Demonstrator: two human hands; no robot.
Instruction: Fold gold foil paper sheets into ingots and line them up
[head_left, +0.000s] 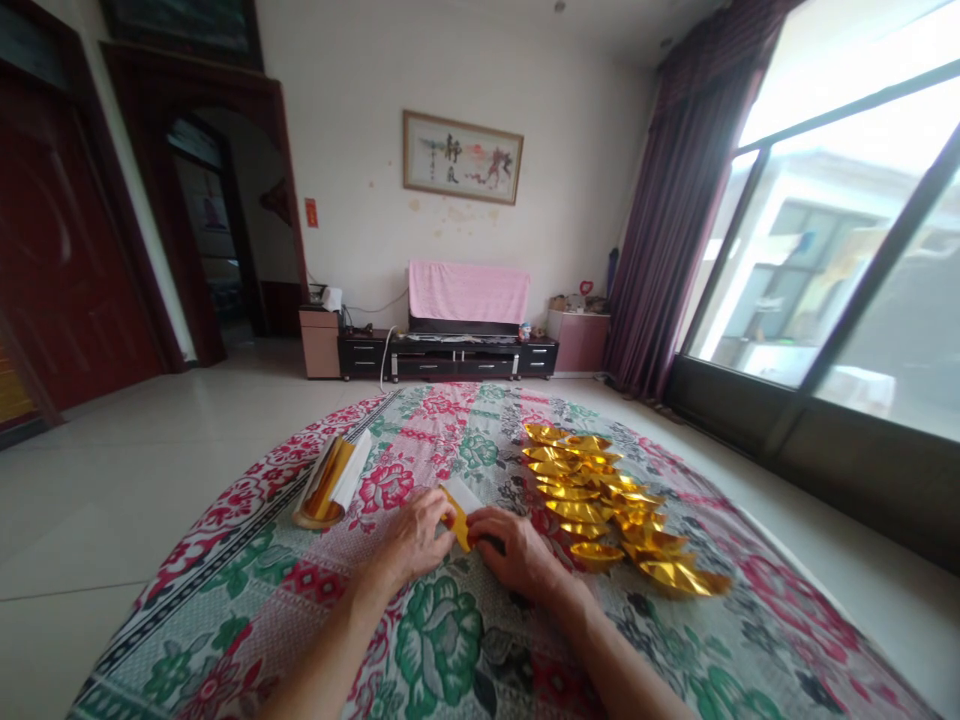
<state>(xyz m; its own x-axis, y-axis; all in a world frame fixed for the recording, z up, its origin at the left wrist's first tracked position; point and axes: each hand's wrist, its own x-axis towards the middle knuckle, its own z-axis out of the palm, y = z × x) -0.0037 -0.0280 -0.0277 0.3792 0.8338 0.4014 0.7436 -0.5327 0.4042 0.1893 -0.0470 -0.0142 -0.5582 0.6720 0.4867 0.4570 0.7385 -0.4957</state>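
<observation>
Left hand [420,530] and right hand [517,552] are both gripping a small sheet [466,496], the left at its left side and the right at its near end, so that the sheet is lying between them above the middle of the table. The cloth-covered table [255,600], the largest element, is offering a soft backing; a crease is therefore likely forming more sharply when pinched between thumb and finger than when pressed downward. Next in extent, a group of boat-shaped gold pieces [577,512] is resting beyond the right hand, near enough that the right wrist is calling for care, such thin-looking walls probably denting easily. Smaller, a curved stack [335,480] of gold and white leaves is lying well apart from the left hand. Smallest, a gold strip [460,530] is showing along the sheet's left side, apparently in the course of folding. Sound technique is matching the edges first, holding both ends level, then pressing evenly along the line. The fingers are partly hiding the crease itself.
</observation>
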